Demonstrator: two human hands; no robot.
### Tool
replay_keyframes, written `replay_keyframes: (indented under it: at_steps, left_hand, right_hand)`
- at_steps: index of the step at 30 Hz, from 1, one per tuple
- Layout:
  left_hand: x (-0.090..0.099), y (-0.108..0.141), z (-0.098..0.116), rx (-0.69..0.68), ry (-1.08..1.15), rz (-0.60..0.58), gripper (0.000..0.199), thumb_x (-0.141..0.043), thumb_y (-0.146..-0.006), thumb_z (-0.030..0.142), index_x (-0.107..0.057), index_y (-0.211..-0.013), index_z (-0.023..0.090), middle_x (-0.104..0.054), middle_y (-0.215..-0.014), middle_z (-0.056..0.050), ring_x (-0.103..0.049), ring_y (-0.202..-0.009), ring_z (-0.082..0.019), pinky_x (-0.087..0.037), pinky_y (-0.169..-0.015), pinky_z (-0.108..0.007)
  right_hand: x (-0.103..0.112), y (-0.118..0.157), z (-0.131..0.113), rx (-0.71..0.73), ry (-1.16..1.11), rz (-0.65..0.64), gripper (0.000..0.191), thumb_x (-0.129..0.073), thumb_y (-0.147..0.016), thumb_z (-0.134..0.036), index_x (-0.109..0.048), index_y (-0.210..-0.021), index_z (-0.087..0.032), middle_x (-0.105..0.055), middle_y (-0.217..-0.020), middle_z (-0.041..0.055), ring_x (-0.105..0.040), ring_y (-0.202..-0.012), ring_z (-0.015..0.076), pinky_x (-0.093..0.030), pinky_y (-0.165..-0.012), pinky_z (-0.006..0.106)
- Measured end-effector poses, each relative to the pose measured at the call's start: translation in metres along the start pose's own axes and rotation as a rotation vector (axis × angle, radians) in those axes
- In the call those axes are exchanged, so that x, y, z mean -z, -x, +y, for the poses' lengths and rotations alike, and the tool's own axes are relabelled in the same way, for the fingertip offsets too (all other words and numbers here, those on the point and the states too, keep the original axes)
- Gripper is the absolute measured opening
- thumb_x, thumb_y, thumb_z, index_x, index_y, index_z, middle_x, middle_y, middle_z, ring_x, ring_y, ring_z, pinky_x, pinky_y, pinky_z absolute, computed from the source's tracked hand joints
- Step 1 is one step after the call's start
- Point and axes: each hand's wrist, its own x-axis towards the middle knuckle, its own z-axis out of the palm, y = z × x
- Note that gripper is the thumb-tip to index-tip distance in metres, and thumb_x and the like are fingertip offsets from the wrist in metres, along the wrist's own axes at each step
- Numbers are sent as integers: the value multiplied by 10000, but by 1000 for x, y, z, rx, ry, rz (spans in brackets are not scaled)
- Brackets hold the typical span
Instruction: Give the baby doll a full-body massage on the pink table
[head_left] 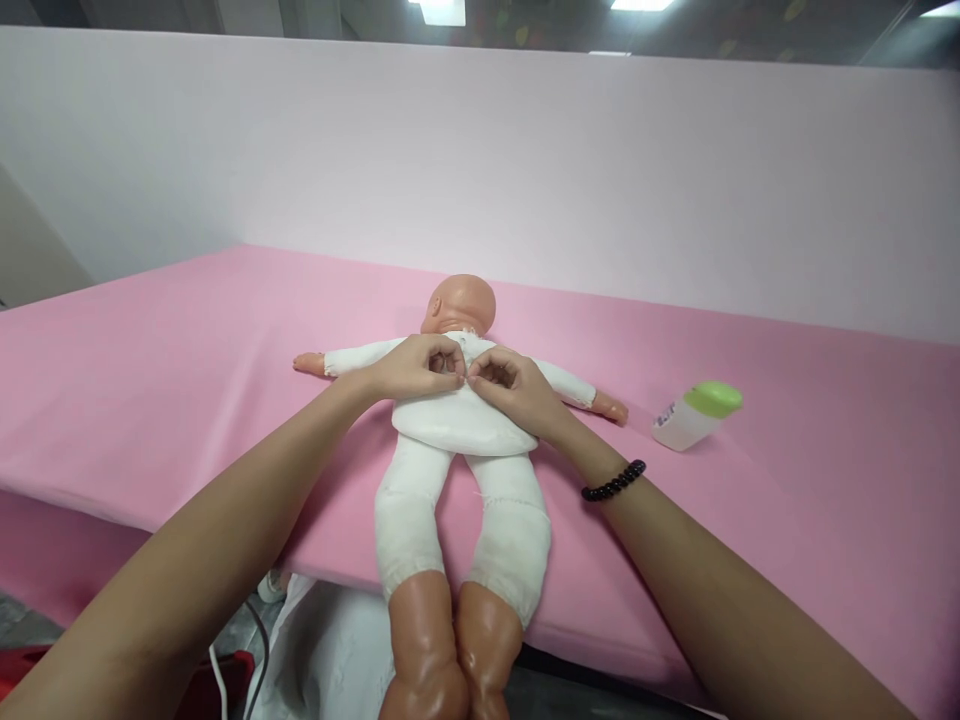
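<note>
A baby doll (pixel 465 425) lies on the pink cover, its bald head away from me and its legs toward me. White cloth covers its torso, arms and upper legs, while the head, hands and lower legs are bare. Over the middle of the torso, my left hand (pixel 429 366) pinches the white cloth near a centre line below the neck. My right hand (pixel 512 385) pinches the cloth just beside it, fingertips almost meeting the left ones. What exactly lies between the fingertips is partly hidden. A black beaded bracelet (pixel 615 482) circles my right wrist.
A clear bottle with a green cap (pixel 712 400) leans on the pink-covered table (pixel 787 520), right of the doll's hand. Behind the table rises a white panel (pixel 480 160). The doll's lower legs reach over the near edge, where cables (pixel 259 650) hang at the lower left.
</note>
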Motion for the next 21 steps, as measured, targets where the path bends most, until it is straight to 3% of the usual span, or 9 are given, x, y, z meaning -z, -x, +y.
replay_keyframes:
  at_steps: [3,10,13,17,21]
  left_hand:
    - [0,0,1,-11,-75,65,172,-644,-760,287,-664,-909,203,-572,-744,30,-501,-676,-109,-368,-592,-238]
    - [-4,-1,1,50,-128,24,123,-614,-776,309,-647,-798,192,-624,-738,20,-554,-700,-133,-390,-602,-257]
    - [-8,-3,-2,43,-132,174,140,-584,-801,308,-590,-729,188,-603,-697,25,-536,-663,-126,-381,-596,-261]
    - [-13,-8,-9,32,-198,422,109,-598,-795,253,-619,-875,182,-641,-781,13,-556,-687,-129,-408,-659,-271]
    - [-14,-11,-10,81,-244,403,82,-592,-780,204,-655,-829,185,-664,-775,-1,-576,-701,-146,-412,-663,-276]
  right_hand:
    - [-2,-1,3,-13,45,88,136,-654,-778,-260,-665,-883,-174,-661,-925,51,-572,-797,170,-458,-744,316]
    - [-4,-2,-1,-23,149,41,89,-637,-829,-253,-679,-811,-176,-674,-849,45,-588,-802,189,-453,-769,337]
    - [-5,-2,0,-1,154,96,103,-619,-848,-270,-658,-808,-184,-673,-849,42,-584,-793,187,-454,-768,335]
    - [-5,-5,8,-17,185,233,114,-594,-853,-264,-663,-891,-182,-676,-953,64,-589,-817,191,-464,-779,340]
    - [-4,-8,9,-39,224,185,88,-601,-828,-239,-672,-844,-190,-693,-907,56,-604,-807,195,-468,-783,345]
